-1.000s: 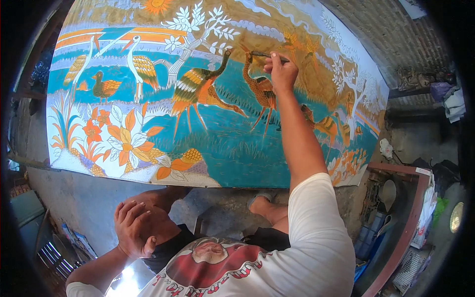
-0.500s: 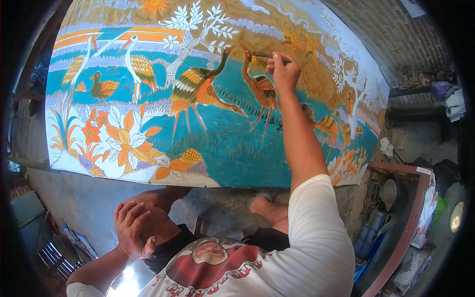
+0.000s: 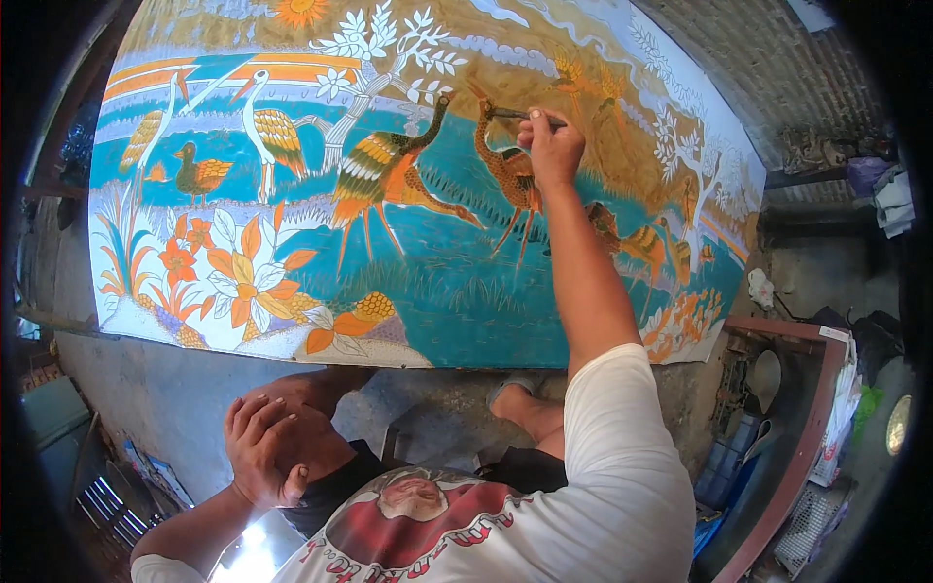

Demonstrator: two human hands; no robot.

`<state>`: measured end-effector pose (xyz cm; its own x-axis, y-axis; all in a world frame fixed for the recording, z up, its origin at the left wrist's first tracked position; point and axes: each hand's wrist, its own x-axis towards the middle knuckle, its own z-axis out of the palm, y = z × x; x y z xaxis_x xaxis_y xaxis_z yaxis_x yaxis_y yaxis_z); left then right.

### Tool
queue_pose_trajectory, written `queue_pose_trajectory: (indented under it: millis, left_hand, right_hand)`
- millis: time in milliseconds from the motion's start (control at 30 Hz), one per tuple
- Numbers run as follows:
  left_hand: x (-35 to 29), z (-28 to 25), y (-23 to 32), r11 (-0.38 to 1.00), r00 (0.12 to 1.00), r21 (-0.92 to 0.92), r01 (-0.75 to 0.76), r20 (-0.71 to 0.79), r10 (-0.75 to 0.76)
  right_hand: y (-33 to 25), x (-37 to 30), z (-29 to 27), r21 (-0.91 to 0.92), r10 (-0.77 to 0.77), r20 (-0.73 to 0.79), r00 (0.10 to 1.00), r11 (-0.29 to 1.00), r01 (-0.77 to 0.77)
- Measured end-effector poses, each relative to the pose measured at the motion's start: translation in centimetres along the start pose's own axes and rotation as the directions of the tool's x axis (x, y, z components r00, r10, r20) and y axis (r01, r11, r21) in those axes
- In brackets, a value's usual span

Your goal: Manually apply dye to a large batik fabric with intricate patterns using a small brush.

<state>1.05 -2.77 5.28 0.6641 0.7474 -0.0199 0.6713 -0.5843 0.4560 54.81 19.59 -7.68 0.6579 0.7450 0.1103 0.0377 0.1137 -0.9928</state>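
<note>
We see the right hand (image 3: 554, 151) pinching a slim dark brush (image 3: 509, 113) and the left hand (image 3: 257, 452) draped, loosely curved, over a knee (image 3: 316, 403). The brush tip is at the upper neck of an orange-brown bird (image 3: 512, 173) (whether touching, we cannot tell) on a large painted cloth (image 3: 146, 316) of flowers (image 3: 244, 289) and teal water (image 3: 476, 330).

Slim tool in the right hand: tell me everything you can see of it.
The slim tool looks dark and stick-like; its material and exact tip cannot be made out. The right hand pinches it between thumb and fingers, hiding part of it. It lies nearly level in the picture, left end at the head of a brown painted bird; whether it touches the painted sheet is unclear.
</note>
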Motion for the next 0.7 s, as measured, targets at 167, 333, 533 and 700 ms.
queue_pose_trajectory:
  millis: [167,333,533,700]
  left_hand:
    - [-0.1,0.0,0.1,1.000,1.000,-0.014,-0.010,0.002,0.010]
    - [-0.6,0.1,0.3,1.000,1.000,-0.001,-0.002,-0.013,0.002]
    - [0.1,0.0,0.3,1.000,1.000,-0.013,-0.001,0.000,0.001]
    - [-0.2,0.1,0.6,1.000,1.000,0.004,-0.003,-0.002,0.003]
  right_hand:
    - [0.1,0.6,-0.8,-0.176,-0.083,-0.062,0.995,0.982,0.071]
    - [-0.3,-0.5,-0.1,-0.077,-0.094,-0.014,0.995,0.993,0.093]
    - [0.2,0.2,-0.8,-0.296,-0.113,-0.068,0.991,0.951,0.089]
    - [0.4,0.6,-0.8,-0.246,-0.125,0.008,0.992,0.961,0.123]
